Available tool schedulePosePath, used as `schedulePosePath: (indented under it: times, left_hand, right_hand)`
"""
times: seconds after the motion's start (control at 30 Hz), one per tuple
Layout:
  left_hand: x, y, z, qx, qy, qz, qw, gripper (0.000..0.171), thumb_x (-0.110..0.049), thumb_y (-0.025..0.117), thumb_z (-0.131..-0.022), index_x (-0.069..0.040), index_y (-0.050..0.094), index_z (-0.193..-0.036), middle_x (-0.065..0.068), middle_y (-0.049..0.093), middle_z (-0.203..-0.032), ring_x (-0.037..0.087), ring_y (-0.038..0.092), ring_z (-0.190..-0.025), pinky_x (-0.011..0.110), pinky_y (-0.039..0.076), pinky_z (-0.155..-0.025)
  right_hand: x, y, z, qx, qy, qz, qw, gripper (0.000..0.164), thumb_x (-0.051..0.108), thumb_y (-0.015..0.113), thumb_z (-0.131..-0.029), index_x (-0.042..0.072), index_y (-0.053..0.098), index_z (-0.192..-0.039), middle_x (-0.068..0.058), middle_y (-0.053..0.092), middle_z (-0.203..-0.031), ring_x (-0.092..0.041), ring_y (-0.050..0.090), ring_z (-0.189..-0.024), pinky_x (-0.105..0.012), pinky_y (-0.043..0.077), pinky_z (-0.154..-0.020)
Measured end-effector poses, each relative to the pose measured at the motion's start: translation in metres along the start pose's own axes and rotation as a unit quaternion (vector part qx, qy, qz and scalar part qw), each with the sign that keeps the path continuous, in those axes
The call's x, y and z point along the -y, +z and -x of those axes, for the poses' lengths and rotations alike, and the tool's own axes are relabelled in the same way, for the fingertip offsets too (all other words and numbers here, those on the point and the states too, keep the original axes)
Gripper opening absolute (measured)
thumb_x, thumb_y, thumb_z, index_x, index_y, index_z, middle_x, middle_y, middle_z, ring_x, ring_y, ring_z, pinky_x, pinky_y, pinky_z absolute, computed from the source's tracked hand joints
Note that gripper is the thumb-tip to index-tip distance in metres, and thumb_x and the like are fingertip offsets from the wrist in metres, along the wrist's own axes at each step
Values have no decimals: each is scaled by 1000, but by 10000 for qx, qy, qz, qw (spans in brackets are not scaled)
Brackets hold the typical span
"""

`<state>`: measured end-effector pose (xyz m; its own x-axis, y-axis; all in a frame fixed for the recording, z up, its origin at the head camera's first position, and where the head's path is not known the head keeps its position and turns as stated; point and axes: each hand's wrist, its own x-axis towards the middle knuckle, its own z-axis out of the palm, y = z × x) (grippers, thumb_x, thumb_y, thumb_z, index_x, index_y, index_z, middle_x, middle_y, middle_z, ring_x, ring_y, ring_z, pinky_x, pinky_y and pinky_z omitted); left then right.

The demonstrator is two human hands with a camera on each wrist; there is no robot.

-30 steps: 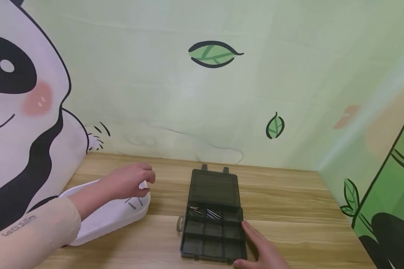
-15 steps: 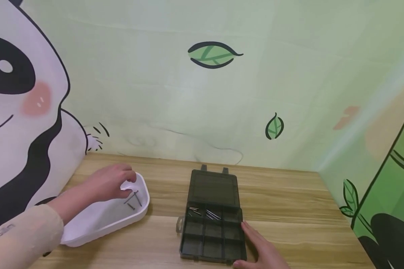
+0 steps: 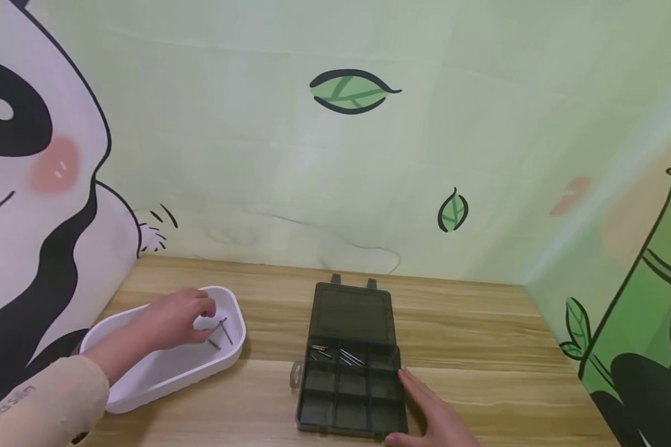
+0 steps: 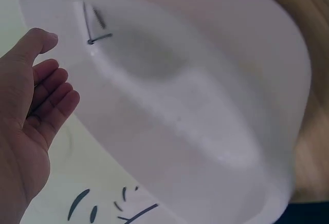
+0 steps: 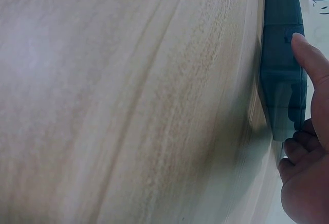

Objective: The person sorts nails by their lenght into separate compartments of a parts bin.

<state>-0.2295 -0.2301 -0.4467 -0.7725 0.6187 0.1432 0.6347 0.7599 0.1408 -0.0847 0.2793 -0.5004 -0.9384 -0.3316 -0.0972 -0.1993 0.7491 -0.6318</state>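
My left hand (image 3: 179,318) hovers at the right part of a white tray (image 3: 170,384), its thumb and fingertips apart with nothing between them. Close beyond those fingertips lie two slim nails (image 4: 87,24) and a threaded screw (image 4: 99,18) on the tray floor. A dark see-through compartment box (image 3: 388,389) stands with its lid (image 3: 352,314) laid back. Several slim metal pieces (image 3: 351,357) sit in its back-left and back-middle compartments. My right hand (image 3: 438,415) holds the box's front right corner, thumb at the front edge and fingers along the right side.
The wooden tabletop (image 3: 481,335) runs back to a green printed wall cloth (image 3: 246,136). The box's clear latch (image 3: 296,375) sticks out on its left side, towards the tray.
My left hand has shifted left and then down towards the tray floor, uncovering the nails and screw. The right hand stays at the box.
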Motion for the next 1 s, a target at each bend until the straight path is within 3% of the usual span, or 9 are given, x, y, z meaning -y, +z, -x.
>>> schedulePosePath:
  times: [0.4,1.0]
  left_hand:
    - [11,32,2,-144,-221,70,9996,21,-22,86,-81,-16,66,-80,-6,53,-76,8,44,-68,32,45,-64]
    - [15,46,-1,-262,-251,109,9993,29,-17,84,-84,-19,57,-73,-8,46,-72,9,41,-66,31,41,-62]
  right_hand:
    - [2,-1,0,20,134,-36,9999,113,58,88,-80,8,35,-166,-22,36,-169,-52,38,-151,-74,36,-112]
    - [1,0,1,-79,4,77,9999,113,61,87,-80,8,35,-166,-20,36,-169,-49,39,-151,-72,37,-113]
